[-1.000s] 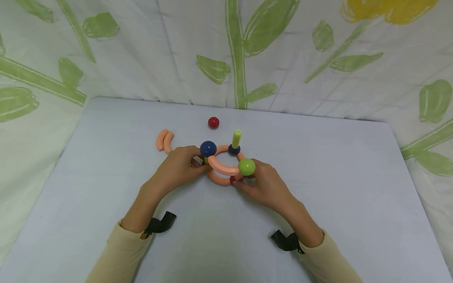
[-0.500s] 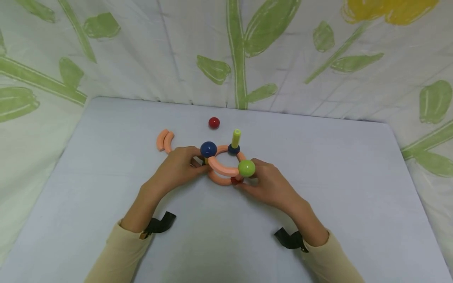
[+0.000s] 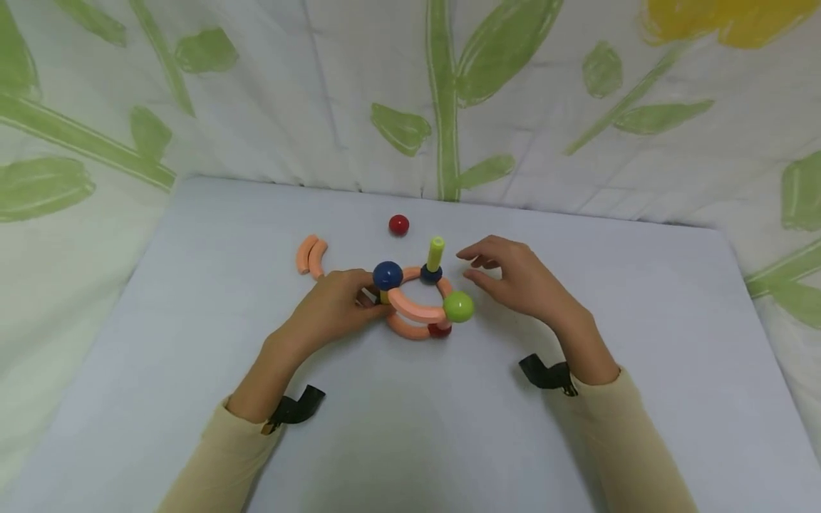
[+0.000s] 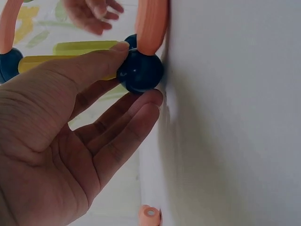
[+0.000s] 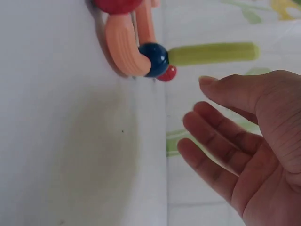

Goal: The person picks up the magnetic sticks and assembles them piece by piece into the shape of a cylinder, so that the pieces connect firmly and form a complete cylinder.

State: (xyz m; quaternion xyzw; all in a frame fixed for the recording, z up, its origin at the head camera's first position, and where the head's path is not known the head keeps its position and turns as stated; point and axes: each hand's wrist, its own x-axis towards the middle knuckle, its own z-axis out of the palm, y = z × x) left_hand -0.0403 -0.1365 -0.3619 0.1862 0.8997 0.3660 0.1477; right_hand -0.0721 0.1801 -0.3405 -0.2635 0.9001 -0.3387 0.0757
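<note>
The toy ring [image 3: 417, 308] stands at the counter's [image 3: 192, 342] center. At its 9 o'clock, the left hand [image 3: 333, 306] pinches the lower blue ball [image 4: 139, 70]; this grip should stay firm. At 2 o'clock, the right hand [image 3: 519, 274] hovers open, holding nothing, and should approach the green peg [image 3: 436, 254] slowly to avoid tipping.

Left hand [image 3: 333, 310] fingertips hidden behind the toy ring [image 3: 417, 303] in head view, so contact there can't be told. Low red ball [image 3: 440, 329] mostly covered by green ball [image 3: 458, 306]. Left wrist view: orange arc [image 4: 151, 23] cut off at top edge, loose orange piece [image 4: 149, 215] cut at bottom, right hand [image 4: 91, 14] blurred and cropped. Right wrist view: red ball [image 5: 115, 4] cropped at top, right hand's palm cut off at the right and bottom edges
</note>
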